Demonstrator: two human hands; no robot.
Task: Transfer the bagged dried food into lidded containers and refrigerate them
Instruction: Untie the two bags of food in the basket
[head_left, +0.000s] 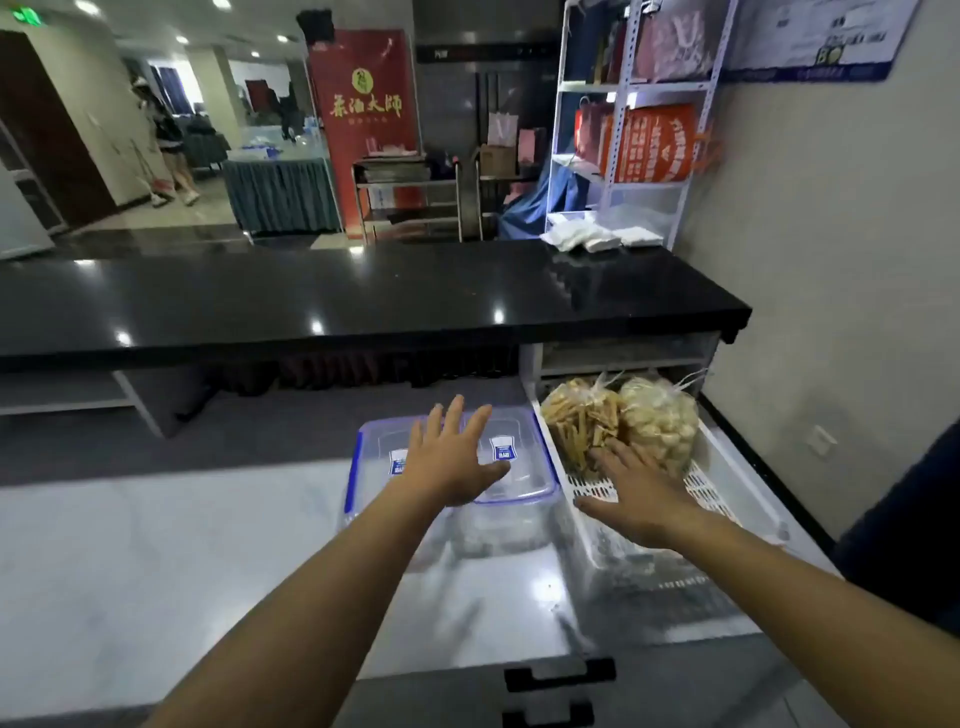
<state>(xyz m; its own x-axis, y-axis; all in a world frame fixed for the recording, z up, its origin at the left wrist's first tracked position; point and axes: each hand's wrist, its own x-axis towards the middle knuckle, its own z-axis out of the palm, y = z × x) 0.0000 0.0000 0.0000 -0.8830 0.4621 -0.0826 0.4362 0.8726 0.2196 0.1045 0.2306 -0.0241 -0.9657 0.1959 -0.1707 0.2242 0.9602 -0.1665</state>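
Note:
Two clear lidded containers with blue clips stand stacked on the steel counter, their lid (524, 457) facing up. My left hand (449, 457) is spread flat above that lid, fingers straight. Two tied clear bags lie in a white slatted basket (711, 493) to the right: one of yellowish dried strips (576, 410) and one of pale round pieces (657, 415). With straight fingers, my right hand (631, 493) reaches over the basket, fingertips at the foot of the strip bag, holding nothing.
A glossy black counter (363, 301) runs across behind the work surface. White packets (597, 236) lie at its far right end below a metal shelf rack (634, 130). A beige wall (831, 260) closes the right side. A person (166, 140) walks at the far left.

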